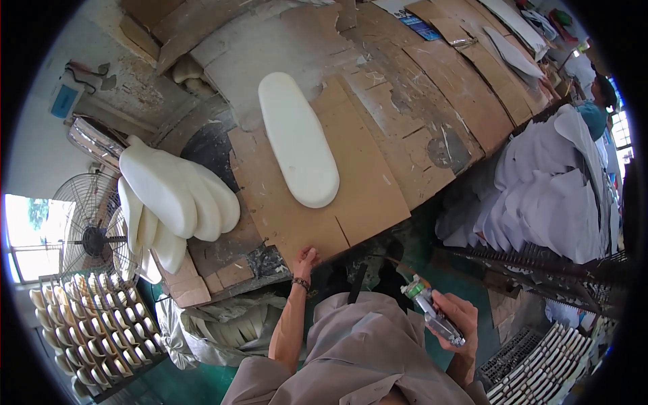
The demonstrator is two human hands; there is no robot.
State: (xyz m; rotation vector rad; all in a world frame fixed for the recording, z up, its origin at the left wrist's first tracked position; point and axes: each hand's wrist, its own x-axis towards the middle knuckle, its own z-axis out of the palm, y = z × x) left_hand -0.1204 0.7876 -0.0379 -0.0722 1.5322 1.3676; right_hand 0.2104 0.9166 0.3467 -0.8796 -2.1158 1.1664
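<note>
A long white foam pad (297, 138) with rounded ends lies flat on a brown cardboard sheet (368, 175) on the table. My left hand (307, 262) is at the cardboard's front edge, just short of the pad's near end. Its fingers are curled in, and nothing shows in them. In my right hand (459, 317), held low beside my body and away from the table, is a metal spray gun (432, 312) with a green part near its front. My fingers wrap round its grip.
Several similar white pads (172, 192) are piled at the table's left, by a standing fan (94, 239). Stacked pale sheets (550, 185) fill a rack at right. Racks of small curved pieces (98, 331) stand lower left. A person (592, 111) is at far right.
</note>
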